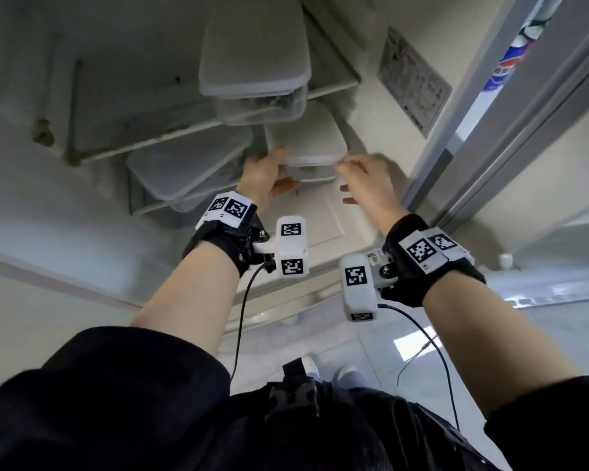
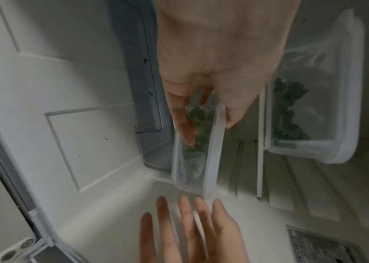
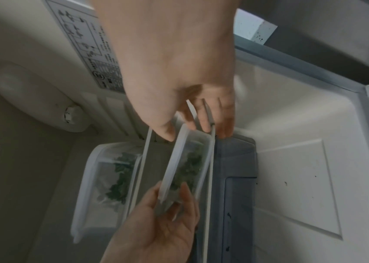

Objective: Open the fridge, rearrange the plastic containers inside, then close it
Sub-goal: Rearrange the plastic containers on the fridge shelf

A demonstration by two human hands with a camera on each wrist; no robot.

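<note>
A small clear plastic container [image 1: 306, 144] with a white lid holds greens and sits at the right of the fridge's lower shelf. My left hand [image 1: 279, 168] grips its left end, thumb on the lid and fingers under the base. The left wrist view shows this container [image 2: 201, 151] pinched between that thumb and those fingers. My right hand [image 1: 344, 180] is at the right end with straight fingers, thumb by the lid's edge. In the right wrist view the container [image 3: 185, 163] lies between both hands, and the right hand [image 3: 187, 132] brackets its near end.
A bigger lidded container of greens [image 1: 255, 56] stands on the upper shelf [image 1: 334, 86], right above the held one. Another lidded container [image 1: 184, 164] sits lower left. A label sticker [image 1: 412, 79] is on the right inner wall. The open door [image 1: 510, 107] stands at right.
</note>
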